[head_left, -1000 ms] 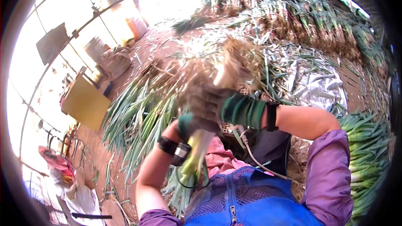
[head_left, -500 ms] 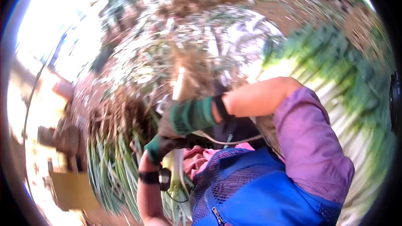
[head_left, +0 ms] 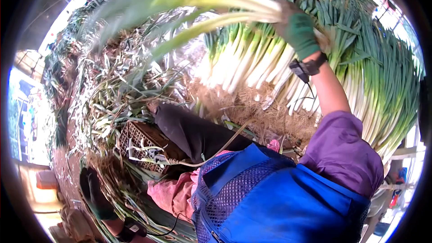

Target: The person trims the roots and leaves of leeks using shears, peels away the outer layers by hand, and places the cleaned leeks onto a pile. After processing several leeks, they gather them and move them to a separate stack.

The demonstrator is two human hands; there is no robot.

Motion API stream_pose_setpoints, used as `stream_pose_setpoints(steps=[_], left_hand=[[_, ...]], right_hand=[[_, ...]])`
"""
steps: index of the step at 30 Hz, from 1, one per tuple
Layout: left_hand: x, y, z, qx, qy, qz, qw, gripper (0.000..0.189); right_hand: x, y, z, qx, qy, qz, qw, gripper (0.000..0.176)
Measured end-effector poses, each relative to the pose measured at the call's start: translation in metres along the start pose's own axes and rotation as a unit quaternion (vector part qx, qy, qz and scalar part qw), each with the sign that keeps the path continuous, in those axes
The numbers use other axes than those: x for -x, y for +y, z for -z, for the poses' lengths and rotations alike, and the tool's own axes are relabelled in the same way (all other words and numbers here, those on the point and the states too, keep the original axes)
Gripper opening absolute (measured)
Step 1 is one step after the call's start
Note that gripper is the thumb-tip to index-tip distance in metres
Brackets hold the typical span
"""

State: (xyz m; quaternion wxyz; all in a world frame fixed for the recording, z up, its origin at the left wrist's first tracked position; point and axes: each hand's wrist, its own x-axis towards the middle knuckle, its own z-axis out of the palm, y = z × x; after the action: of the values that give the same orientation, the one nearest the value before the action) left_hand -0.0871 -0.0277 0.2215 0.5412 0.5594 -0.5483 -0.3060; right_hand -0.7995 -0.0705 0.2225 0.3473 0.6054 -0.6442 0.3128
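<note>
My right hand [head_left: 291, 24], in a green and grey glove, is closed around the white ends of a few leeks [head_left: 252, 5] at the upper middle. Their green leaves stretch left and are blurred by motion. Below them, trimmed leeks [head_left: 256, 56] lie in a row, roots toward me. My left hand [head_left: 93, 193], in a dark green glove, is low at the left with its fingers stretched out and nothing visible in it. Beside it are untidy leeks with roots [head_left: 105, 164].
A brown plastic crate [head_left: 139, 146] stands by my dark-trousered leg [head_left: 198, 130], with a hose or cord [head_left: 193, 164] across it. Loose leaf scraps [head_left: 121, 81] cover the floor. A big pile of leeks [head_left: 373, 81] fills the right side.
Both hands were together on a leek in front of me. Now the right has swung up and right with leeks, and the left has let go and moved down left. The view has turned right.
</note>
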Motion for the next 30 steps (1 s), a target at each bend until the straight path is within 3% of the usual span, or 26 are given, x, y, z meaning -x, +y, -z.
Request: stream_pose_setpoints(steps=[2, 3, 4, 5, 7, 8, 9, 10, 11, 12, 14, 17, 19, 21, 22, 25, 27, 28, 30], left_hand=[[-0.002, -0.015, 0.000, -0.021, -0.001, 0.061, 0.998, 0.044], [-0.009, -0.043, 0.010, -0.016, -0.026, 0.065, 0.997, 0.041], [-0.007, -0.053, 0.007, 0.009, -0.035, 0.088, 0.996, 0.041], [-0.004, -0.061, 0.002, 0.034, -0.043, 0.112, 0.992, 0.040], [0.007, -0.091, -0.022, 0.036, -0.103, 0.199, 0.974, 0.040], [0.016, -0.102, -0.036, 0.062, -0.077, 0.247, 0.964, 0.042], [0.025, -0.109, -0.047, 0.050, -0.102, 0.277, 0.954, 0.042], [0.032, -0.115, -0.056, 0.036, -0.125, 0.306, 0.943, 0.043], [0.037, -0.122, -0.062, 0.021, -0.148, 0.336, 0.930, 0.044], [0.042, -0.134, -0.065, 0.024, -0.145, 0.353, 0.924, 0.045], [0.051, -0.148, -0.073, -0.017, -0.164, 0.373, 0.913, 0.047], [0.064, -0.161, -0.091, 0.009, -0.128, 0.412, 0.902, 0.045], [0.069, -0.177, -0.095, 0.020, -0.172, 0.429, 0.886, 0.034], [0.078, -0.218, -0.088, -0.011, -0.184, 0.466, 0.865, 0.030], [0.084, -0.215, -0.100, 0.002, -0.150, 0.513, 0.845, 0.039], [0.099, -0.255, -0.118, 0.058, -0.223, 0.527, 0.818, 0.038], [0.115, -0.289, -0.129, 0.068, -0.323, 0.481, 0.813, 0.038], [0.122, -0.311, -0.135, 0.042, -0.403, 0.411, 0.817, 0.038], [0.133, -0.341, -0.146, -0.119, -0.555, 0.119, 0.814, 0.038]], right_hand=[[0.024, 0.031, 0.019, 0.032, -0.115, -0.249, 0.961, 0.046], [0.059, 0.082, -0.009, 0.051, -0.117, -0.307, 0.943, 0.051], [0.079, 0.084, -0.001, 0.006, -0.162, -0.402, 0.901, 0.062], [0.110, 0.106, -0.018, -0.007, -0.188, -0.453, 0.871, 0.062], [0.195, 0.169, -0.070, 0.053, -0.442, -0.321, 0.836, 0.058], [0.236, 0.199, -0.095, 0.061, -0.536, -0.231, 0.809, 0.056], [0.310, 0.259, -0.149, -0.011, -0.475, -0.362, 0.802, 0.044], [0.296, 0.226, -0.139, -0.112, -0.388, -0.541, 0.738, 0.044], [0.276, 0.188, -0.129, -0.203, -0.282, -0.693, 0.631, 0.045], [0.256, 0.166, -0.127, -0.123, -0.364, -0.646, 0.659, 0.044], [0.302, 0.205, -0.159, -0.081, -0.426, -0.500, 0.749, 0.043], [0.301, 0.179, -0.155, -0.100, -0.342, -0.635, 0.685, 0.043], [0.289, 0.158, -0.138, -0.103, -0.276, -0.717, 0.631, 0.043], [0.271, 0.136, -0.118, -0.086, -0.334, -0.679, 0.648, 0.047], [0.256, 0.117, -0.108, -0.075, -0.329, -0.676, 0.655, 0.048], [0.255, 0.100, -0.111, -0.061, -0.299, -0.702, 0.644, 0.054], [0.264, 0.098, -0.125, -0.059, -0.286, -0.702, 0.650, 0.056], [0.266, 0.094, -0.128, -0.097, -0.240, -0.718, 0.646, 0.059], [0.258, 0.080, -0.117, -0.169, -0.220, -0.728, 0.627, 0.063]])
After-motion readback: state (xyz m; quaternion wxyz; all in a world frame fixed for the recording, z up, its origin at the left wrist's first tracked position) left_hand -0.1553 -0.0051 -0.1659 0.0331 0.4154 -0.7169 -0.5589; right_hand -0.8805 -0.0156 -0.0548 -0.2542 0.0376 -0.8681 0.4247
